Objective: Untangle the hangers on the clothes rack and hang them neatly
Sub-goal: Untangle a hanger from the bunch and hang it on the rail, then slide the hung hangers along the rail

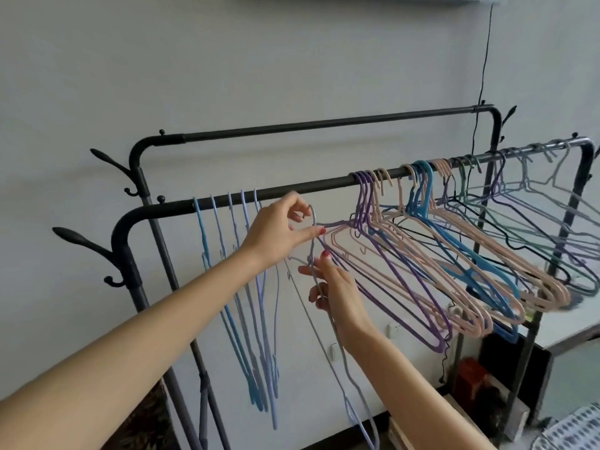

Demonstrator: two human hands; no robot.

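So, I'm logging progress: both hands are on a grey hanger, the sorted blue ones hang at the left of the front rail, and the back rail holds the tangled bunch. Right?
Not quite. The head view shows the back rail bare; the tangled bunch hangs on the front rail, right of the hands. The rest stands.

Two bare forearms in shot, no sleeves anywhere up to the frame edge. Left hand (pixel 276 227): no ring, no watch, no wristband. Right hand (pixel 339 293): same, wrist bare, nothing worn. Nails are the only colour, red polish on the fingers (pixel 322 231) of the left, red again on the right's thumb and fingertips. Nails short, rounded. No gloves, no jewellery.
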